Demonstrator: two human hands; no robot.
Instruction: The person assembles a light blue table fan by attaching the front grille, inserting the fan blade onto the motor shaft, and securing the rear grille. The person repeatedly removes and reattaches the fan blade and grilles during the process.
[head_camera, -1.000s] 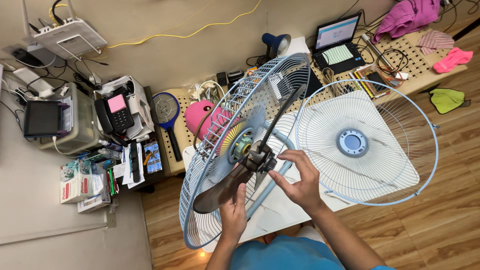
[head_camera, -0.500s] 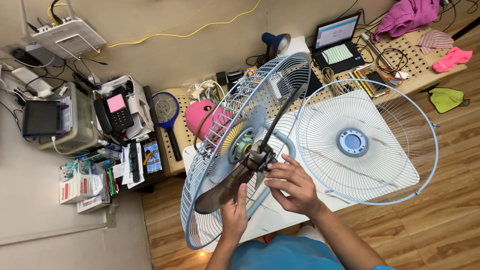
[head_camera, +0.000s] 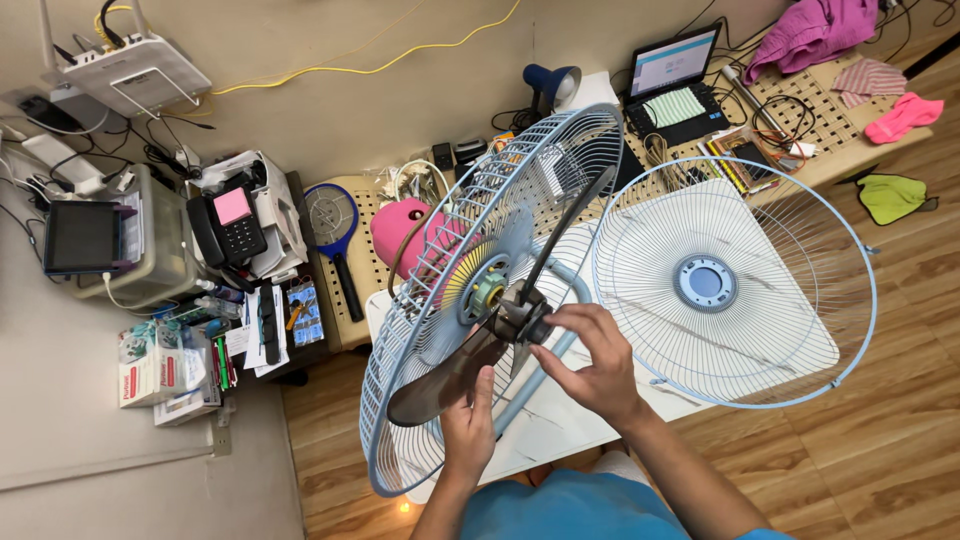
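Head view: dark translucent fan blade (head_camera: 450, 375).

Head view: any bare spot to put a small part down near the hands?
Bare wood floor right of the loose front grille, and a strip at the white table's near edge by the right hand. Crowded: the shelf on the left and the pegboard bench at top right.

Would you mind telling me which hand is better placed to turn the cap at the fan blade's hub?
Probably the right hand: its fingertips already sit at the hub cap, while the left hand steadies the dark fan blade below.
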